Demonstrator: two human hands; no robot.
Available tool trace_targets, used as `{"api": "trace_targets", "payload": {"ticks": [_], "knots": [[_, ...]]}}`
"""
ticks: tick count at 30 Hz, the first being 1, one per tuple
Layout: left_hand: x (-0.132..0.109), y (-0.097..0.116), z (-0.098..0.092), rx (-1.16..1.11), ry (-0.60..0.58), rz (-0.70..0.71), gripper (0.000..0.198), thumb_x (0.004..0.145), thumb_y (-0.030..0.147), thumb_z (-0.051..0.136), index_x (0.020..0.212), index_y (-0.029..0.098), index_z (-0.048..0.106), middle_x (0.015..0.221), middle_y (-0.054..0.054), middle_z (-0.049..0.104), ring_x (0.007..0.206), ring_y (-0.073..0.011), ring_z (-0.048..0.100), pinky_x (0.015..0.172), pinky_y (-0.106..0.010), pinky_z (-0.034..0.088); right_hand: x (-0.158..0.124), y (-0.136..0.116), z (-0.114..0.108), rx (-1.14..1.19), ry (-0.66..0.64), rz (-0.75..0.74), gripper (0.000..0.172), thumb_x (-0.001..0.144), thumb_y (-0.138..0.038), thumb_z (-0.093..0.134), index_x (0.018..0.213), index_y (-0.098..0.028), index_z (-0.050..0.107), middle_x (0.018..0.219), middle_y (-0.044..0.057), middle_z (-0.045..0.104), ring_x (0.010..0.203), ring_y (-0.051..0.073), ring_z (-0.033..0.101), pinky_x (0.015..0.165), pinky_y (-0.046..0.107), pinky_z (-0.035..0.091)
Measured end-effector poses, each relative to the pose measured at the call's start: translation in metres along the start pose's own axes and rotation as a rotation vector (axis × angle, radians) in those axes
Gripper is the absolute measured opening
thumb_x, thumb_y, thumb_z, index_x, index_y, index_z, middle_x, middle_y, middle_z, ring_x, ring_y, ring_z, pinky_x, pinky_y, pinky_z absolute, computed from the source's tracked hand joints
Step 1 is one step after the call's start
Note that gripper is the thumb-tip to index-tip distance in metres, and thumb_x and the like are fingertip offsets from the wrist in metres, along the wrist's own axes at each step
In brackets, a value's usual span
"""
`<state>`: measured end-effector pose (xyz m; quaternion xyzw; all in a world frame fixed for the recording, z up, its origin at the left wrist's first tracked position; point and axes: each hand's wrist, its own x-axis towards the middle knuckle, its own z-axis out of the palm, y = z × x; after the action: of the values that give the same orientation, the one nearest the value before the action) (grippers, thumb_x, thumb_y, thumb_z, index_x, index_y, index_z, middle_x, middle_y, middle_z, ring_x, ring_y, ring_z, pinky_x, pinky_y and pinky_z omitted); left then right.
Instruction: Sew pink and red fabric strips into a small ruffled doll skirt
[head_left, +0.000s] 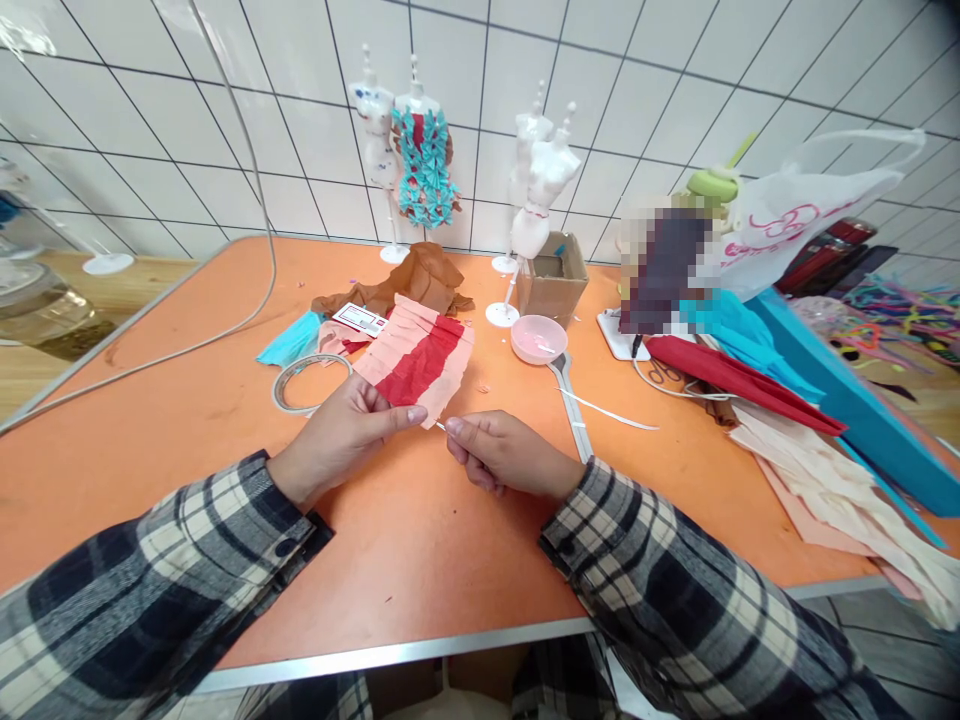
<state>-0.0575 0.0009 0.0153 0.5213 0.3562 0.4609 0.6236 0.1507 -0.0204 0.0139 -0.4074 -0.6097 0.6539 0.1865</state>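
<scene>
Fingers of the left hand [341, 425] are squeezing close together, with the thumb pressing on the near corner of the pink and red paper [424, 360]. Fingertips of the right hand [514, 455] are pinching too, holding a thin white bit [441, 427] that is poking toward that corner; whether it is touching the paper, I cannot tell. The paper is sticking out in front of the left hand, over the table [390, 570], and its top is looking crinkly. It is seeming very light and soft, so a hard tug is probably asking for a rip. Holding it gently by an edge is looking best, as squeezing the middle is likely making creases. Farther out, a tape ring [280, 388] is lying just past the left hand, a pink bowl [538, 342] is sitting to the right, and brown paper [421, 278] is lying behind
</scene>
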Motion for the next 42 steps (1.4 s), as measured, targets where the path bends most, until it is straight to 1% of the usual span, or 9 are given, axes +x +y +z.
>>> {"api": "trace_targets", "payload": {"ticks": [5,9,14,17,21,28,31,36,42], "knots": [[-0.002,0.000,-0.001,-0.054,-0.018,-0.019,0.047,0.067,0.028,0.093,0.110,0.025,0.076,0.112,-0.008,0.081,0.111,-0.0346,0.073,0.094,-0.043,0.059,0.000,0.000,0.000,0.013,0.004,0.017,0.044,0.108,-0.049,0.036,0.078,-0.020,0.049,0.046,-0.007,0.049,0.038,0.008,0.041,0.041,0.018,0.036],[-0.002,0.002,-0.001,-0.155,-0.035,-0.054,0.055,0.069,0.025,0.091,0.121,0.026,0.074,0.116,-0.007,0.081,0.116,-0.0333,0.072,0.097,-0.042,0.059,-0.002,0.000,0.000,0.070,0.063,-0.029,0.046,0.105,-0.057,0.038,0.083,-0.019,0.054,0.049,-0.008,0.043,0.040,0.008,0.037,0.041,0.019,0.036],[-0.002,-0.001,0.000,-0.182,-0.108,-0.095,0.049,0.070,0.023,0.091,0.116,0.022,0.076,0.116,-0.010,0.081,0.122,-0.0352,0.070,0.104,-0.045,0.057,-0.004,-0.003,-0.001,0.139,0.136,-0.146,0.037,0.090,-0.053,0.064,0.101,-0.018,0.058,0.057,-0.011,0.037,0.042,0.007,0.033,0.039,0.020,0.032],[-0.003,-0.003,0.001,-0.136,-0.111,-0.108,0.057,0.070,0.024,0.092,0.124,0.022,0.073,0.122,-0.011,0.079,0.125,-0.0354,0.068,0.106,-0.045,0.056,-0.003,-0.002,-0.001,0.200,0.167,-0.153,0.043,0.083,-0.049,0.071,0.110,-0.018,0.059,0.062,-0.011,0.040,0.043,0.006,0.033,0.039,0.020,0.034],[-0.003,-0.005,0.001,-0.047,-0.110,-0.073,0.062,0.072,0.025,0.092,0.130,0.023,0.071,0.129,-0.011,0.076,0.124,-0.0333,0.068,0.105,-0.042,0.056,0.001,0.002,0.000,0.155,0.240,-0.140,0.038,0.079,-0.044,0.074,0.102,-0.017,0.061,0.064,-0.009,0.044,0.046,0.006,0.038,0.039,0.020,0.035],[0.001,-0.009,-0.002,0.011,-0.155,-0.109,0.044,0.077,0.031,0.089,0.117,0.019,0.077,0.123,-0.012,0.078,0.120,-0.0322,0.069,0.106,-0.043,0.053,0.003,0.002,0.001,0.096,0.310,-0.119,0.023,0.086,-0.036,0.069,0.095,-0.018,0.059,0.061,-0.009,0.043,0.044,0.006,0.041,0.038,0.019,0.035],[0.002,-0.009,-0.002,0.016,-0.098,-0.126,0.041,0.072,0.030,0.092,0.109,0.018,0.078,0.114,-0.010,0.080,0.109,-0.0295,0.074,0.100,-0.040,0.055,0.003,0.002,0.001,0.079,0.301,-0.113,0.024,0.087,-0.036,0.068,0.099,-0.018,0.058,0.060,-0.010,0.043,0.043,0.007,0.042,0.038,0.018,0.037],[0.002,-0.008,-0.004,-0.061,-0.008,-0.119,0.035,0.071,0.028,0.092,0.103,0.021,0.080,0.102,-0.008,0.083,0.101,-0.0299,0.076,0.093,-0.041,0.059,0.002,0.005,0.000,0.099,0.203,-0.092,0.032,0.088,-0.047,0.068,0.101,-0.018,0.060,0.062,-0.009,0.044,0.042,0.007,0.044,0.038,0.020,0.041],[0.001,-0.009,0.001,-0.028,-0.010,-0.083,0.037,0.069,0.025,0.093,0.104,0.021,0.079,0.106,-0.008,0.082,0.099,-0.0294,0.076,0.092,-0.040,0.059,0.003,0.006,0.001,0.101,0.253,-0.106,0.033,0.082,-0.048,0.076,0.091,-0.019,0.062,0.065,-0.008,0.044,0.044,0.006,0.044,0.037,0.019,0.042]]}}
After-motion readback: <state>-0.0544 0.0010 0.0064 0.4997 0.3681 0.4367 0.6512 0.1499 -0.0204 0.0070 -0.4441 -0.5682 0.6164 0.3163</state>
